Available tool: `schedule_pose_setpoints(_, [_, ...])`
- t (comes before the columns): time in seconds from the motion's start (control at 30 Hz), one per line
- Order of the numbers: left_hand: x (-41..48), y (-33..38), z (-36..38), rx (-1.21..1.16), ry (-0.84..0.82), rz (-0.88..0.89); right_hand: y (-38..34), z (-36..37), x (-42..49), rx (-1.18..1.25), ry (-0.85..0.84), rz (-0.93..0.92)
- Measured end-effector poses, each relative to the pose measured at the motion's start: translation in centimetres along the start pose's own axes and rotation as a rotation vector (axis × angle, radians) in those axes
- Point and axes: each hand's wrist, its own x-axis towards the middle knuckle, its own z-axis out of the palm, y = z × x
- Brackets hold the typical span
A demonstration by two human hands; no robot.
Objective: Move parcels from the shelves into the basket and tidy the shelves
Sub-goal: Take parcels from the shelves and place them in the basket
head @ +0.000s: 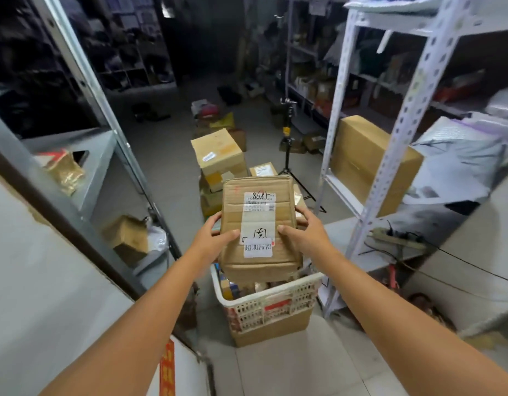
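Seen from above in a narrow storeroom aisle: a flat cardboard parcel [258,227] held level in both bare hands, directly over a white plastic basket [275,302]. Left hand [215,238] clamped on the parcel's left edge, thumb lying across the top; right hand [303,232] clamped on the right edge, thumb pressed beside the taped label — each grip closed on the box. On the parcel's lid, a shipping label with handwritten digits and a smaller white sticker [258,247] printed in Chinese characters. Basket already crowded with small packages, its near wall marked with a red tag, resting on a brown carton [271,328] on the tiled floor. Behind the parcel, a stack of cardboard boxes [218,155] and a black tripod stand [287,138]. To the right, a white perforated-steel shelf [407,115] carrying a large brown box [358,155] and grey mailer bags [458,161]. To the left, a grey metal shelf [98,155] with a crumpled brown package [64,170] — and another box [127,235] on the tier below.
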Motion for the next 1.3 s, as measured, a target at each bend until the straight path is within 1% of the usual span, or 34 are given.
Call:
schedule_pose_setpoints(0.1, [2.5, -0.6, -1.8, -0.001, 0.013, -0.029, 0.3, 2.4, 3.1, -0.028, -0.015, 0.009])
schedule_pose_setpoints(0.27, [6.6, -1.9, -3.3, -0.032, 0.044, -0.113, 1.2, 4.9, 7.7, -0.038, -0.074, 0.087])
schedule_pose_setpoints(0.47, [10.6, -2.8, -2.6, -0.056, 0.087, -0.157, 2.4, 5.5, 13.5, -0.081, -0.187, 0.131])
schedule_pose_setpoints(0.7, [15.2, -4.6, -1.5, -0.100, 0.108, -0.218, 3.9, 5.7, 18.5, -0.120, -0.243, 0.168])
schedule_pose_setpoints(0.8, [17.0, -5.3, -1.4, -0.079, 0.083, -0.234, 4.8, 6.0, 19.8, -0.133, -0.234, 0.191])
schedule_pose_setpoints(1.03, [19.6, -6.0, -2.1, -0.115, 0.057, -0.257, 5.2, 7.0, 21.5, -0.154, -0.226, 0.224])
schedule_pose_setpoints(1.3, [20.0, -5.5, -2.2, -0.121, 0.028, -0.231, 3.9, 7.5, 22.2, -0.248, -0.205, 0.186])
